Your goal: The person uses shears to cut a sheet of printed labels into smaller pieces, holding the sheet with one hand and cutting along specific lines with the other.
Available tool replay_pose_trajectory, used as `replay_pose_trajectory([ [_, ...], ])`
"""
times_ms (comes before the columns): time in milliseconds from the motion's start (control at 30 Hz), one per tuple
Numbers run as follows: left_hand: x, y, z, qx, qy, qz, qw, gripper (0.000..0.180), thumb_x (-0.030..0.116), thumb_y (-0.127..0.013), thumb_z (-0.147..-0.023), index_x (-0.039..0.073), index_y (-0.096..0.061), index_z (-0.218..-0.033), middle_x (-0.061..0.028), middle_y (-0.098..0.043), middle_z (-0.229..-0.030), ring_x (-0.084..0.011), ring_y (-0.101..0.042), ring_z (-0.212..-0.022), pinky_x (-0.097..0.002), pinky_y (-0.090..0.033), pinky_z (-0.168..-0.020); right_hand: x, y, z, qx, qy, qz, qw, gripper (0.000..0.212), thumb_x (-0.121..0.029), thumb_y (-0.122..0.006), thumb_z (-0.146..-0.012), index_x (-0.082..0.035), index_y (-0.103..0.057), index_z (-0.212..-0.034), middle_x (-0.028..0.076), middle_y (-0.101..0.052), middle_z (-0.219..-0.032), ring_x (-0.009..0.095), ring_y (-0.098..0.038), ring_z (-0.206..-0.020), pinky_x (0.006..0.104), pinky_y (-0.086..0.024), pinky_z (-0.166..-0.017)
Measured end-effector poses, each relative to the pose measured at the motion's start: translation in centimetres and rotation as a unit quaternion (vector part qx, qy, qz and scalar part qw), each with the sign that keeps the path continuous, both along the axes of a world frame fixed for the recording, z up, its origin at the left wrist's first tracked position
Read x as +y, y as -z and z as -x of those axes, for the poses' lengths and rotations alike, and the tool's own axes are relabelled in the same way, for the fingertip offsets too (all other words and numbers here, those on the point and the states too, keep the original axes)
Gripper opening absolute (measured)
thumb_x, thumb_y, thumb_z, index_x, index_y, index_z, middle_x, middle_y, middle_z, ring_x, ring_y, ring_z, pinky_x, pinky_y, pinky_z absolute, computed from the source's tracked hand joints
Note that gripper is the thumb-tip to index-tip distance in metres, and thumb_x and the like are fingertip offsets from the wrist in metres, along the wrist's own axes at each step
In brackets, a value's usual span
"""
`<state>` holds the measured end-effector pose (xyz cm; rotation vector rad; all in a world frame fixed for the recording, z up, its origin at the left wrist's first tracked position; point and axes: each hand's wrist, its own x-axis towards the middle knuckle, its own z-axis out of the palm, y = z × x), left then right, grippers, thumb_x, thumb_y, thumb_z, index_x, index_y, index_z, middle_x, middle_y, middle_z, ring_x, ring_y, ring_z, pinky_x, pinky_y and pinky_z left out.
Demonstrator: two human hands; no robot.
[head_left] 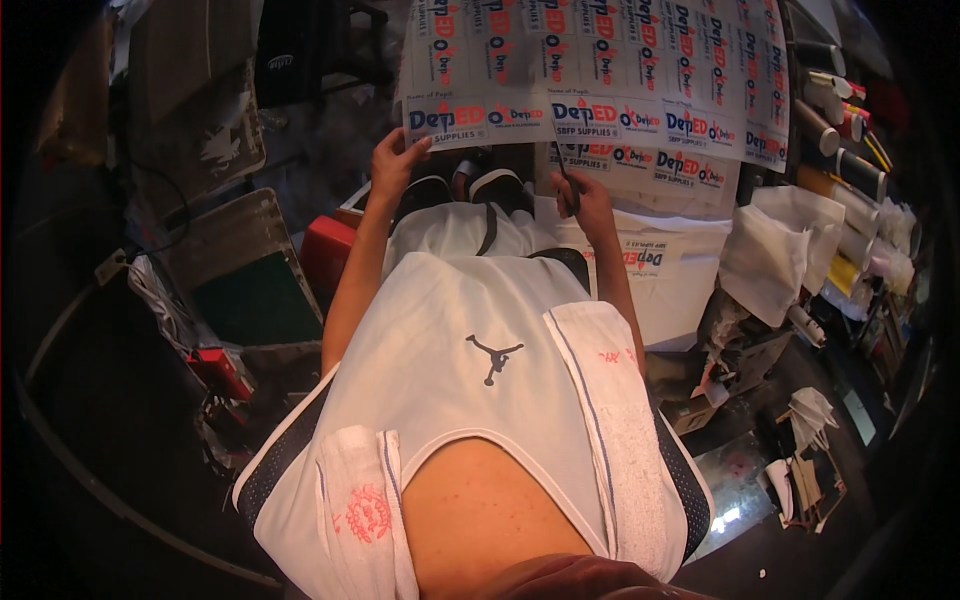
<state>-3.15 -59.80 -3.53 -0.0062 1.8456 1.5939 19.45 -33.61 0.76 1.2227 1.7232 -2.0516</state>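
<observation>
A large sheet of printed labels (590, 75), white with repeated blue and red lettering, spreads across the top of the view. Its lower left corner is pinched between the thumb and fingers of my left hand (396, 160). My right hand (585, 202) grips dark-handled scissors (565, 170), their thin blades pointing up at the sheet's lower edge between two columns. How far the blades are parted cannot be made out. Beneath this sheet, another printed sheet (690, 185) shows on the right, above a white surface (670, 285) with one more print.
Rolls of material (815, 125) are stacked at the far right beside a crumpled white bag (765, 250). To the left are a red box (327, 250), a framed dark green panel (255, 300) and bundled white cable (160, 295). A glass pane (725, 490) lies at the lower right.
</observation>
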Motion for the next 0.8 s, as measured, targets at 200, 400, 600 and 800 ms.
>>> replay_pose_trajectory([
  [200, 0.0, -0.5, 0.2, -0.001, 0.006, -0.007, 1.0, 0.034, 0.02, -0.078, -0.089, -0.002, -0.068, -0.112, -0.0074, -0.074, -0.099, -0.0116, -0.067, -0.083, -0.025, -0.053, -0.079, 1.3, -0.2, 1.5, -0.016, -0.014, 0.007, 1.0, 0.039, -0.042, -0.073, -0.091, -0.003, -0.071, -0.091, 0.001, -0.06, -0.062, 0.01, -0.057, -0.055, 0.0255, -0.042, -0.055],
  [400, -0.2, -0.3, 0.3, -0.004, 0.012, 0.002, 1.0, 0.031, 0.019, -0.078, -0.088, -0.002, -0.069, -0.11, -0.007, -0.074, -0.097, -0.0116, -0.067, -0.081, -0.025, -0.053, -0.078, 2.4, -0.1, 3.6, -0.029, -0.035, -0.014, 0.999, 0.046, -0.047, -0.075, -0.088, -0.002, -0.071, -0.089, 0.002, -0.062, -0.064, 0.011, -0.058, -0.056, 0.0248, -0.041, -0.056],
  [600, -0.2, 0.2, 0.3, -0.002, -0.001, -0.02, 1.0, 0.03, 0.019, -0.078, -0.089, -0.001, -0.069, -0.109, -0.0063, -0.073, -0.096, -0.0111, -0.066, -0.08, -0.0252, -0.053, -0.078, 2.0, 0.2, 3.6, -0.003, -0.02, -0.019, 1.0, 0.048, -0.048, -0.074, -0.089, 0.0, -0.071, -0.091, 0.001, -0.061, -0.065, 0.01, -0.058, -0.056, 0.0253, -0.041, -0.055],
  [800, -0.1, -0.5, 0.3, -0.003, -0.004, -0.015, 1.0, 0.03, 0.019, -0.077, -0.089, -0.002, -0.069, -0.109, -0.0065, -0.073, -0.096, -0.0112, -0.066, -0.08, -0.0255, -0.053, -0.078, 1.3, 0.6, 3.0, -0.011, -0.024, -0.049, 0.998, 0.045, -0.046, -0.073, -0.091, -0.001, -0.071, -0.09, 0.0, -0.059, -0.064, 0.01, -0.057, -0.056, 0.0258, -0.041, -0.055],
])
